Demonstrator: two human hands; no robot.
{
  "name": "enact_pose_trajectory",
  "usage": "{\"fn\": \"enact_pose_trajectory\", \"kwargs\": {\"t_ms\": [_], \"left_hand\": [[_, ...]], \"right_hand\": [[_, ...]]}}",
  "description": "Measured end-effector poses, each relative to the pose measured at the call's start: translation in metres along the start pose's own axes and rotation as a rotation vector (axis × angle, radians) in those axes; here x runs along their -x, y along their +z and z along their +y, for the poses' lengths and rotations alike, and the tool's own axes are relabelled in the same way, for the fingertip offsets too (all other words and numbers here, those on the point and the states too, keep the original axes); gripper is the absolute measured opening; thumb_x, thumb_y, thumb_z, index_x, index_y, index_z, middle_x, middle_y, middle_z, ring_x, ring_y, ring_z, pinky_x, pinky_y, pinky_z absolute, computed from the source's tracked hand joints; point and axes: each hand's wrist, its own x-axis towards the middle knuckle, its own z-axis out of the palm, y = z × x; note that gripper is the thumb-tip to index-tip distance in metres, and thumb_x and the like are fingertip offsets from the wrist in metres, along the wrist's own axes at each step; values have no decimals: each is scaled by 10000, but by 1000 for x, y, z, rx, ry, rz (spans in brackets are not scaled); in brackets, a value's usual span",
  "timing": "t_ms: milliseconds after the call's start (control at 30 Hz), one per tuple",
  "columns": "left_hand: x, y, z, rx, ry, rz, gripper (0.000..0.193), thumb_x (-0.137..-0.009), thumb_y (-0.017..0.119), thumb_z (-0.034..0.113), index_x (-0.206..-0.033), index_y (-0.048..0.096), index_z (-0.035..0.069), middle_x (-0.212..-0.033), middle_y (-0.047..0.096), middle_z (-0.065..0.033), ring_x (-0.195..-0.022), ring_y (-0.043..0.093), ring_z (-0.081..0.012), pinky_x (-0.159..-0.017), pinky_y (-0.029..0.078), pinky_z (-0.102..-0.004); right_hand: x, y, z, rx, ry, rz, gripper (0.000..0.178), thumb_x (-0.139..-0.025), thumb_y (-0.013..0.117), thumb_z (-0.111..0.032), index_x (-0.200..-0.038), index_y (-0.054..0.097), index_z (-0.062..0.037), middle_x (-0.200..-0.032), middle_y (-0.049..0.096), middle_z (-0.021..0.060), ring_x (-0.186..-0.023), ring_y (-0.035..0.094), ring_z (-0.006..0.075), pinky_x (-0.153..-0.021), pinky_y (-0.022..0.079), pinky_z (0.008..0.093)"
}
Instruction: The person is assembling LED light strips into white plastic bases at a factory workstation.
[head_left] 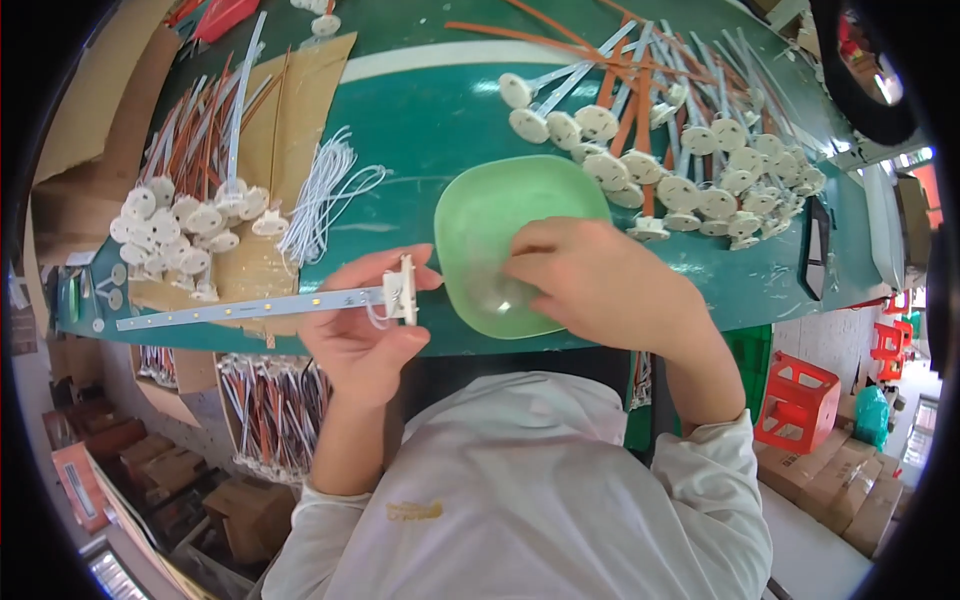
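My left hand is closed around the white end piece of an LED light strip. The strip sticks out to the left, its small yellow LEDs facing up, and a thin white wire loops beside the end piece. Over a light green plastic bowl is my right hand, its fingers curled down and drawn together inside. Whatever those fingertips pinch is too small or hidden. A small shiny patch shows at the bowl's bottom near them, too blurred to name.
White-based strips lie piled on cardboard at the left. Beside them is a bundle of white wires. A larger strip pile covers the right of the green table. A dark flat object rests at the right edge.
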Motion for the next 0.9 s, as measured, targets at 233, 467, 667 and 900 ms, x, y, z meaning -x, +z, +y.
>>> {"fn": "enact_pose_trajectory", "kwargs": {"t_ms": [233,467,667,900], "left_hand": [[10,-11,-14,-80,-109,-19,613,-795,801,271,-1239,552,-71,-1158,639,-259,-895,660,-262,-843,526,-412],[9,-9,-21,71,-41,-30,560,-722,812,11,-1216,575,-104,-1151,646,-275,-934,685,-256,-836,567,-368],[11,-5,-16,61,-38,-45,563,-717,812,-12,-1217,571,-103,-1158,643,-274,-952,682,-262,-850,565,-367],[34,9,-2,116,-56,-66,635,-722,821,2,-1280,527,-69,-1209,622,-267,-1043,664,-295,-901,542,-398]], "right_hand": [[11,1,5,-91,95,52,123,-725,711,-38,-845,685,-32,-841,673,87,-766,652,298,-663,523,384],[18,1,4,-169,107,326,107,-743,701,21,-835,672,-23,-818,679,87,-708,647,241,-606,508,319],[27,5,-15,-457,302,576,75,-830,666,46,-901,667,23,-853,685,79,-711,625,140,-600,485,248],[38,22,-58,-1033,475,856,44,-873,632,53,-911,643,74,-862,665,110,-710,601,128,-642,486,242]]}}
